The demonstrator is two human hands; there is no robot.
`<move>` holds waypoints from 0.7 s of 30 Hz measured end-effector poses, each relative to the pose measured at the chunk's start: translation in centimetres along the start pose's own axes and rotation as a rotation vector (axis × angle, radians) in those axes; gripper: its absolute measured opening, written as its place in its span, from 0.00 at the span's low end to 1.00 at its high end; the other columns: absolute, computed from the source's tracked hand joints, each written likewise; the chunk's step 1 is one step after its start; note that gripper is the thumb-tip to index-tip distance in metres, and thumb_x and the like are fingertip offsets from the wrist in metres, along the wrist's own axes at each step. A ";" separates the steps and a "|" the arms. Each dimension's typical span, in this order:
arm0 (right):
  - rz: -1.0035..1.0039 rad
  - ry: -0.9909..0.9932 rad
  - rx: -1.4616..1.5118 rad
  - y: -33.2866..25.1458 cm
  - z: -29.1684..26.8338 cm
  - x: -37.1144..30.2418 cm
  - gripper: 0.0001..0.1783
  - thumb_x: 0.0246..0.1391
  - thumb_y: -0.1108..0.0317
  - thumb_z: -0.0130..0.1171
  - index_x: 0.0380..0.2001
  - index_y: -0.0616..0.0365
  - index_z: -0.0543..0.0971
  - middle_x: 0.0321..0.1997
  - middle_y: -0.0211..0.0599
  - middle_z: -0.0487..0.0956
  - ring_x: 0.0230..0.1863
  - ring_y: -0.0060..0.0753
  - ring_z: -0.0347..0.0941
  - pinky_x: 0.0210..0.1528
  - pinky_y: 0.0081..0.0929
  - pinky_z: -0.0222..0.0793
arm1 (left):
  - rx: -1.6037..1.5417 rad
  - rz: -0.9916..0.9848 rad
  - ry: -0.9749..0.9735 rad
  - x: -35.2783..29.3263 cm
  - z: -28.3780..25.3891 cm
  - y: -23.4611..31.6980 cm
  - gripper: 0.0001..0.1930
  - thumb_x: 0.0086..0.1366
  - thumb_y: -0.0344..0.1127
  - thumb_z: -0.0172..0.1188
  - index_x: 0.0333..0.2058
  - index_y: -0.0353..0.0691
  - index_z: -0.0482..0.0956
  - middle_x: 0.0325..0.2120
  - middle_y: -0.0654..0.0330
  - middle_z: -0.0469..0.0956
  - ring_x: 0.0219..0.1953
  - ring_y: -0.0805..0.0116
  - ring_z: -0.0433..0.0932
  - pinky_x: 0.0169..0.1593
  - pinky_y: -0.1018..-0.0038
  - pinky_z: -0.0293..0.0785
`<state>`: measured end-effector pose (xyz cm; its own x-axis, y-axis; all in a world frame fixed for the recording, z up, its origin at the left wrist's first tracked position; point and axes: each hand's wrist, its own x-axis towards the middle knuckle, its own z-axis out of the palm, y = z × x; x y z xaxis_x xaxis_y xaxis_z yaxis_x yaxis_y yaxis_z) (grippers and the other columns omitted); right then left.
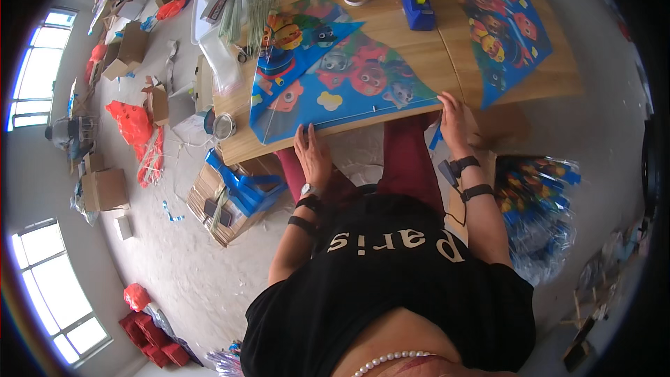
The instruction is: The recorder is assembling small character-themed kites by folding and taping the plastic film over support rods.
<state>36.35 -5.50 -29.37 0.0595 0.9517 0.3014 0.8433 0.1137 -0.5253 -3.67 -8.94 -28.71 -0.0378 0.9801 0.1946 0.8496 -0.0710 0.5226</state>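
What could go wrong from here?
The nearer glossy blue cartoon-printed plastic sheet could shift or crease if the left hand or right hand slips, since both are at its near edge. It lies close to the edge of the brown wooden table, so it might slide. The round silvery roll by the table's left edge could get knocked down.

And here's the blue sheet, w/ multicol. cartoon faces, lying flat on the table's L half, long edge alongside table's front edge!
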 end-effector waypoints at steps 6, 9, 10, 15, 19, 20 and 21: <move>-0.011 0.011 0.017 0.5 0.1 0.0 0.22 0.64 0.82 0.50 0.59 0.57 0.74 0.64 0.45 0.73 0.65 0.55 0.69 0.65 0.44 0.67 | 0.004 0.006 -0.006 0.1 0.1 0.1 0.35 0.61 0.25 0.59 0.69 0.36 0.63 0.69 0.37 0.56 0.71 0.36 0.55 0.73 0.48 0.54; -0.011 0.011 0.025 0.3 0.2 0.0 0.21 0.65 0.81 0.49 0.59 0.56 0.74 0.64 0.45 0.73 0.65 0.55 0.69 0.65 0.44 0.67 | 0.002 0.009 0.001 0.1 0.1 0.1 0.34 0.62 0.25 0.59 0.69 0.36 0.64 0.69 0.37 0.56 0.71 0.35 0.56 0.72 0.47 0.55; -0.012 0.014 0.043 0.4 0.1 0.0 0.21 0.65 0.81 0.49 0.59 0.56 0.74 0.64 0.45 0.73 0.65 0.54 0.69 0.66 0.44 0.67 | -0.001 0.014 0.007 0.1 0.1 0.1 0.34 0.63 0.25 0.58 0.69 0.35 0.64 0.69 0.37 0.56 0.71 0.35 0.56 0.72 0.47 0.55; 0.003 0.012 0.063 0.4 0.1 -0.1 0.20 0.66 0.81 0.49 0.59 0.56 0.74 0.64 0.45 0.73 0.65 0.54 0.68 0.66 0.43 0.67 | 0.002 0.021 0.010 -0.1 0.2 0.1 0.32 0.64 0.26 0.58 0.68 0.35 0.64 0.69 0.37 0.57 0.70 0.35 0.56 0.72 0.47 0.55; -0.008 0.016 0.065 0.1 0.1 -0.3 0.20 0.66 0.80 0.48 0.59 0.56 0.74 0.64 0.45 0.73 0.65 0.54 0.68 0.66 0.44 0.67 | -0.001 0.028 0.016 -0.3 0.1 -0.1 0.32 0.64 0.26 0.58 0.68 0.35 0.64 0.69 0.37 0.57 0.70 0.34 0.56 0.72 0.47 0.55; -0.006 0.014 0.067 0.2 0.2 -0.3 0.20 0.66 0.80 0.48 0.59 0.56 0.74 0.64 0.45 0.73 0.65 0.54 0.68 0.66 0.44 0.67 | 0.001 0.027 0.013 -0.3 0.1 -0.2 0.32 0.64 0.26 0.58 0.68 0.35 0.64 0.69 0.37 0.57 0.70 0.34 0.56 0.72 0.47 0.55; -0.004 0.012 0.061 0.2 0.3 -0.4 0.20 0.66 0.81 0.48 0.59 0.56 0.74 0.64 0.45 0.73 0.65 0.54 0.68 0.66 0.44 0.67 | 0.002 0.027 0.011 -0.3 0.2 -0.2 0.32 0.64 0.26 0.58 0.68 0.35 0.64 0.69 0.37 0.57 0.70 0.34 0.56 0.72 0.47 0.55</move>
<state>36.32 -5.78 -29.83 0.0630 0.9479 0.3124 0.8095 0.1345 -0.5715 -3.76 -9.22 -29.04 -0.0201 0.9758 0.2178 0.8514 -0.0975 0.5154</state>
